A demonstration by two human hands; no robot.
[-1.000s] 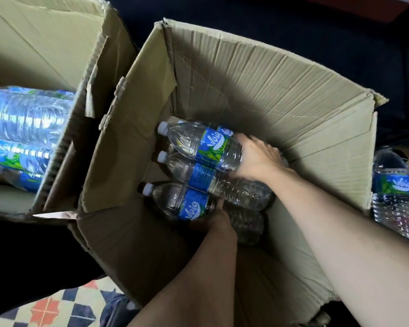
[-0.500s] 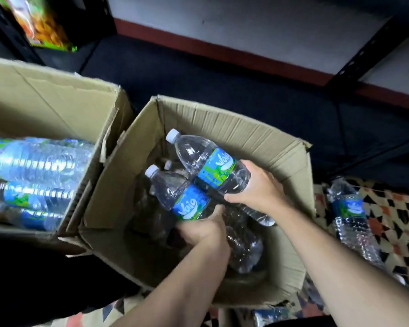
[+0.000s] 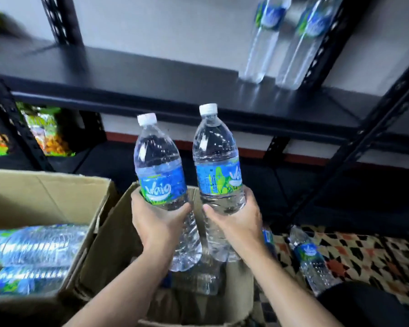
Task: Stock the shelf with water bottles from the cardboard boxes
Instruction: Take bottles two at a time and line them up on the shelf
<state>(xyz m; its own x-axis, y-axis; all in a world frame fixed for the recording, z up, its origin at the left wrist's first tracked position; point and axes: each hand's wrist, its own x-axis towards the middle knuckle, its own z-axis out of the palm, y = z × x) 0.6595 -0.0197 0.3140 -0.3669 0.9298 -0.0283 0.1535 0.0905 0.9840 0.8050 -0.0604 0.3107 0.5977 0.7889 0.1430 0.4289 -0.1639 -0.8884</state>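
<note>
My left hand (image 3: 157, 223) grips a clear water bottle (image 3: 159, 168) with a blue label and white cap, held upright above the middle cardboard box (image 3: 111, 234). Beside it my right hand (image 3: 236, 220) grips a second such bottle (image 3: 216, 161), also upright. Both bottles are raised in front of the black shelf (image 3: 128, 76). Two bottles (image 3: 281, 38) stand on that shelf at the right. One bottle (image 3: 196, 277) lies inside the middle box under my arms.
A second cardboard box (image 3: 45, 194) at the left holds several lying bottles (image 3: 33, 246). A bottle (image 3: 309, 258) lies on the patterned floor at the right. Snack bags (image 3: 46, 131) fill the lower left shelf. Black slotted uprights (image 3: 350, 147) frame the rack.
Both hands have lifted their bottles out of the middle box and turned them upright. My view has risen from the box to the shelf.
</note>
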